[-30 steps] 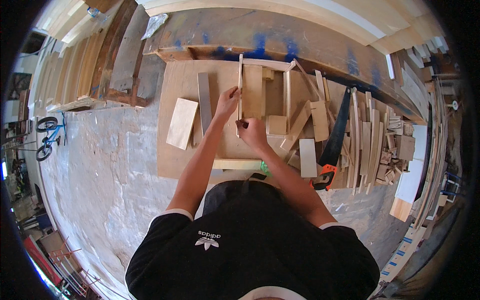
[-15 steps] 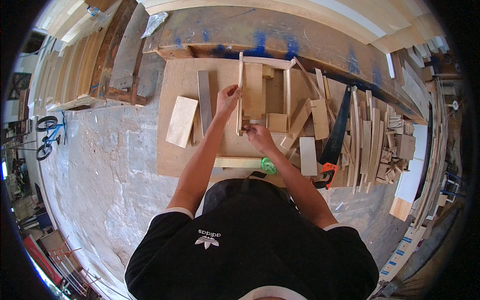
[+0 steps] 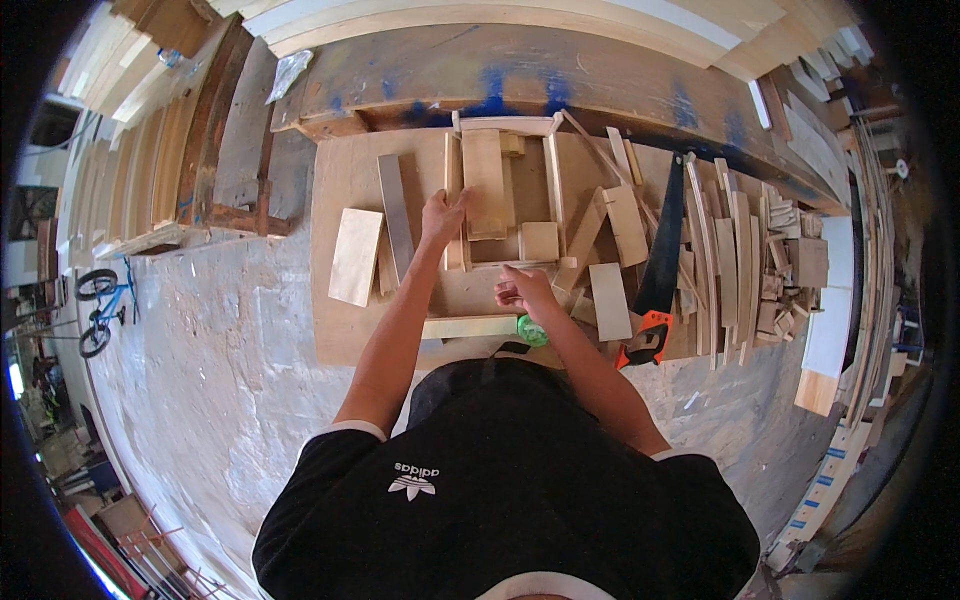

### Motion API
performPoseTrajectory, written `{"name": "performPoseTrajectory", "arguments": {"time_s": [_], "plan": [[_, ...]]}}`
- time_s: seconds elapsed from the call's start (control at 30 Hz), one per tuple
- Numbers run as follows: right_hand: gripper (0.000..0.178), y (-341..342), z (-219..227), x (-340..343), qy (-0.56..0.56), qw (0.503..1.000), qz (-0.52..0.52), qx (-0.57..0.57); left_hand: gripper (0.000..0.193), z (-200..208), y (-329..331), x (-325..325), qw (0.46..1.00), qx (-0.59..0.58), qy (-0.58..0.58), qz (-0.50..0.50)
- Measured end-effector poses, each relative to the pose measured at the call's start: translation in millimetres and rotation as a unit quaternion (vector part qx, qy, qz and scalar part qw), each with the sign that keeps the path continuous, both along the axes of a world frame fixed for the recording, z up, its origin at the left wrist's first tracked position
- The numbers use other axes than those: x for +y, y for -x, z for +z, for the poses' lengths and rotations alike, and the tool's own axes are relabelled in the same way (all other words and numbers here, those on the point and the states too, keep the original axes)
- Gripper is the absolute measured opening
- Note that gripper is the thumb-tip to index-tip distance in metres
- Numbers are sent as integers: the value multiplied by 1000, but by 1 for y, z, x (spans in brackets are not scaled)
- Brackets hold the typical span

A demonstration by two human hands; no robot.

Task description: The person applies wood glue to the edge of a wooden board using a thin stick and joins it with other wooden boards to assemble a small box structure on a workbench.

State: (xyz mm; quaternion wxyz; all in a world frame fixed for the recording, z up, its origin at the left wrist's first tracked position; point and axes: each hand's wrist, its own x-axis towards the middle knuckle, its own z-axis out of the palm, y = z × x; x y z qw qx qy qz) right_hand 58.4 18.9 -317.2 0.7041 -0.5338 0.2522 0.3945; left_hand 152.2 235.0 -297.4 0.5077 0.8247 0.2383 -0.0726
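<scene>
A rectangular wooden frame [image 3: 559, 180] lies on the plywood board in front of me. At its left side my left hand [image 3: 442, 217] is closed on a thin wooden strip [image 3: 449, 158], which stands along that side. My right hand [image 3: 527, 291] is just on the near side of the frame's front rail [image 3: 490, 265]. Its fingers are curled inward, and anything in them is hidden. Inside the frame lie a long wooden board [image 3: 487, 185] and a small square block [image 3: 539, 241]. A green round object [image 3: 533, 330] sits below my right hand.
A handsaw [image 3: 660, 245] with an orange handle lies to the right, beside long strips [image 3: 729, 275] and piled offcuts [image 3: 780, 310]. Left of the frame are a grey-brown board [image 3: 396, 215] and a pale block [image 3: 355, 257]. A blue-stained bench [image 3: 420, 75] edges the far side.
My left hand has lowered the thin strip against the frame's left side. My right hand has drawn back from the frame's near left corner. The whole view has shifted slightly.
</scene>
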Motion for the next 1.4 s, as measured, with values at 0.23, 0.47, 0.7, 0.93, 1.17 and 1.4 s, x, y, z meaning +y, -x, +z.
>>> {"name": "performPoseTrajectory", "arguments": {"time_s": [0.23,0.47,0.7,0.93,1.17,1.4], "plan": [[43,-12,-13,18,-29,993,-79,87,36,-42,-3,24,996,-73,-20,42],[38,-9,-22,18,6,994,-95,59,30,-50,-34,70,921,-75,281,260],[42,-11,-10,14,22,994,-84,63,60,-25,-95,87,888,-65,435,134],[38,-12,-9,14,16,995,-74,64,81,-15,-136,70,910,-75,405,42],[37,-9,-10,7,-15,996,-71,50,99,-34,-147,58,920,23,389,38],[33,-12,-10,6,19,996,-68,48,100,-33,-140,56,935,25,352,44]]}}
